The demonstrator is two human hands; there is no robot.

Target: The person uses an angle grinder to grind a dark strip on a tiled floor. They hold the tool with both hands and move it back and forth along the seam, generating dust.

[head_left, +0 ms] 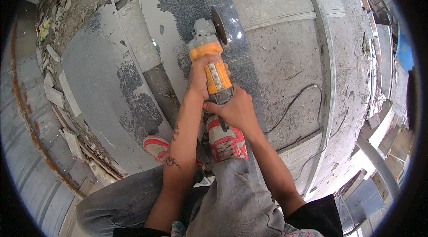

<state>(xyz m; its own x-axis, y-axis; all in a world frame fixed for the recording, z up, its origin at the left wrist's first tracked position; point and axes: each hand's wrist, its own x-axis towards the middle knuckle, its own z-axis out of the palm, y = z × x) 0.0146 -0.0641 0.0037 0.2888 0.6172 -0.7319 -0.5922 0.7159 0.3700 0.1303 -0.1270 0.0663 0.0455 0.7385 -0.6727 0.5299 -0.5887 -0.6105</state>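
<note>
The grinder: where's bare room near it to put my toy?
Two patches look mostly bare: the dusty floor right of the dark slab, up to the metal bar and beyond the cable; and the grey slab between the rubble and the shoes. It's crowded in the middle, where the left hand and right hand hold the grinder.

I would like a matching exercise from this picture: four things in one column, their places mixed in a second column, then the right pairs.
Things:
1. left hand
2. right hand
3. disc
4. dark cable

Places:
A. at the front end of the grinder, on its right side
B. on the dusty grey surface at the right
C. around the grinder's yellow body
D. at the grinder's dark rear end

Pairs: 1-C, 2-D, 3-A, 4-B
</note>
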